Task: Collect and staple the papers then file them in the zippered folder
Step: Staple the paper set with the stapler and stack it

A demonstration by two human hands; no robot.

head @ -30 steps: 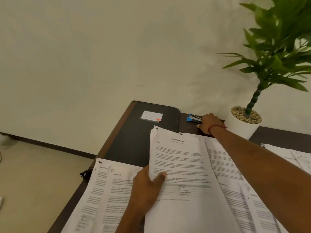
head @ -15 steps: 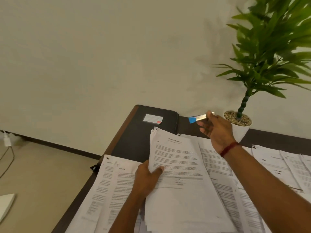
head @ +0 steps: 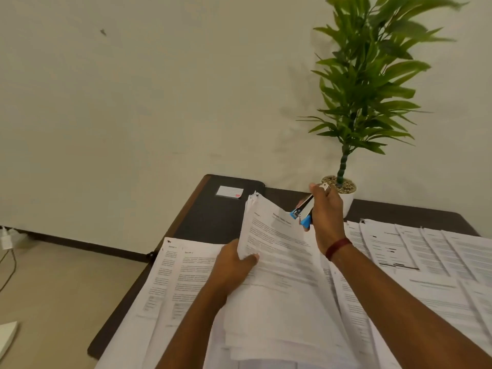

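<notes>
Currently grips the paper stack (head: 279,262) by its near-left edge in the left hand (head: 231,265), thumb on top; clamps the blue stapler (head: 302,213) in the right hand (head: 327,217) at the stack's far edge. Notes the zippered folder (head: 213,214) flat on the worktop (head: 386,214), beyond the left hand.

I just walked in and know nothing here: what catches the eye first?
A thick stack of white printed papers, gripped mid-table by the left hand, with the right hand holding a blue and silver stapler near its top edge. Behind them, a tall green leafy plant in a white pot stands against the wall.
</notes>
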